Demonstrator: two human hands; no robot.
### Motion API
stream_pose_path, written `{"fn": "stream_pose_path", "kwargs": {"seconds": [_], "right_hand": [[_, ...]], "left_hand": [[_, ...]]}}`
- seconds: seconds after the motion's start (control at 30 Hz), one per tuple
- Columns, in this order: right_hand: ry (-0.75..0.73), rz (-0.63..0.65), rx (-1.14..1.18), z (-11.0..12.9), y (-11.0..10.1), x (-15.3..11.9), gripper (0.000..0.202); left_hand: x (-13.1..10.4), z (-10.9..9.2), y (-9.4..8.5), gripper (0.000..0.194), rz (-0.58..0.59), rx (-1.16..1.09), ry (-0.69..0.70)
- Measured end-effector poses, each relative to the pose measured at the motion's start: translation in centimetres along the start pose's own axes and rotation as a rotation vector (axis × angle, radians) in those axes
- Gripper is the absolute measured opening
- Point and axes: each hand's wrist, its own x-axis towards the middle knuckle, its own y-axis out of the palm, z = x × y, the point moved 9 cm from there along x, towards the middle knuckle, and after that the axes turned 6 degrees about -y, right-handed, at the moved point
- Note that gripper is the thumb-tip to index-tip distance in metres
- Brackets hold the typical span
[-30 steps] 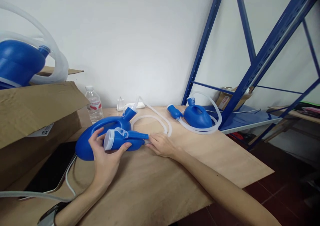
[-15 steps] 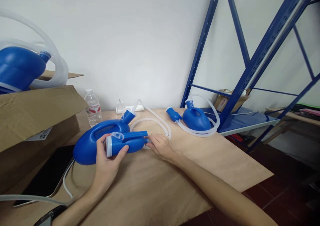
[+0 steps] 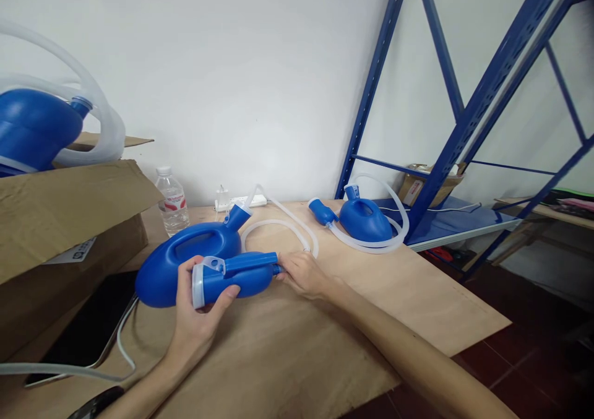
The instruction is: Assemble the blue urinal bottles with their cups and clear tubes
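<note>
My left hand [image 3: 199, 307] is closed around the wide end of a blue urinal funnel [image 3: 244, 281], with its white-rimmed mouth toward the left. At the funnel's narrow tip, my right hand [image 3: 301, 273] is closed in a pinch on the clear hose [image 3: 314, 246]. The fingers cover the joint, so how far the hose sits on the tip is hidden. Behind the funnel a blue urinal bottle [image 3: 160, 270] lies on the table. Its angled neck [image 3: 239, 216] carries the hose, which loops behind my right hand.
Another urinal [image 3: 364, 221] with its hose stands at the back right, near a blue metal rack [image 3: 457, 140]. To the left are a cardboard box [image 3: 78, 202] with urinals above it, a water bottle [image 3: 172, 205] and a tablet [image 3: 88, 326] with a cable. A power strip [image 3: 245, 202] lies by the wall.
The funnel has dropped slightly and tilted a little in my left hand. My right hand has shifted slightly right and down, its fingers still at the tip. The other things stay put.
</note>
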Motion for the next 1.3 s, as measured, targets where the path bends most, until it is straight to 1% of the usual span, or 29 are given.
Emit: {"fn": "stream_pose_path", "kwargs": {"seconds": [0.07,0.13,0.23,0.4,0.43,0.47,0.5,0.57,0.63,0.7,0.73,0.8,0.87,0.93,1.0,1.07,1.13,1.2,1.3], "right_hand": [[0.000,0.001,0.008,0.2,-0.3,0.2,0.048],[0.002,0.032,0.017,0.5,-0.3,0.3,0.046],[-0.007,0.068,0.043,0.9,-0.2,0.4,0.043],[-0.022,0.019,0.121,1.3,-0.6,0.5,0.039],[-0.020,0.002,0.110,1.2,-0.7,0.5,0.039],[-0.013,-0.024,0.084,1.1,-0.7,0.5,0.040],[-0.002,-0.051,0.048,0.8,-0.7,0.6,0.040],[0.005,-0.080,-0.034,0.4,-0.5,0.6,0.037],[-0.036,-0.058,-0.098,0.3,0.1,0.6,0.030],[-0.070,-0.040,-0.141,0.3,0.4,0.5,0.019],[-0.063,-0.047,-0.160,0.1,0.3,0.4,0.015],[0.006,-0.070,-0.205,-0.7,-0.1,0.1,0.013],[0.102,-0.047,-0.249,-1.5,-0.1,-0.1,0.010],[0.200,0.035,-0.268,-2.1,0.4,-0.2,0.010],[0.294,0.149,-0.252,-2.5,1.3,-0.3,0.015],[0.378,0.253,-0.219,-2.5,2.1,-0.5,0.016],[0.439,0.336,-0.190,-2.2,2.5,-0.5,0.010],[0.490,0.388,-0.170,-2.0,2.6,-0.5,0.008],[0.530,0.405,-0.141,-1.7,2.1,-0.3,0.014]], "left_hand": [[-0.5,-0.5,0.0,0.060,0.002,0.000,0.041],[-0.8,-1.0,0.1,0.059,0.015,-0.008,0.096],[-1.0,-1.1,0.2,0.057,0.040,-0.022,0.191],[-1.6,-1.7,0.1,0.064,0.102,-0.062,0.456],[-1.6,-1.9,0.1,0.065,0.107,-0.069,0.481],[-1.5,-1.9,0.2,0.065,0.102,-0.065,0.473],[-1.3,-1.8,0.3,0.065,0.087,-0.047,0.435],[-0.5,-1.2,0.4,0.063,0.041,0.007,0.302],[0.1,-0.6,0.5,0.060,0.007,0.034,0.165],[0.5,-0.2,0.7,0.058,-0.012,0.018,0.082],[0.6,0.0,0.7,0.059,-0.017,0.006,0.053],[0.7,0.4,0.7,0.059,-0.022,-0.006,0.006],[0.6,0.9,0.9,0.060,-0.008,-0.004,-0.024],[0.4,1.1,1.2,0.060,0.043,-0.005,-0.008],[0.0,0.6,1.7,0.059,0.114,-0.013,0.071],[-0.3,0.1,2.0,0.057,0.161,-0.015,0.162],[-0.4,0.0,1.9,0.055,0.171,-0.005,0.204],[-0.4,0.1,1.7,0.052,0.156,0.015,0.230],[-0.7,-0.7,1.5,0.051,0.127,0.043,0.350]]}}
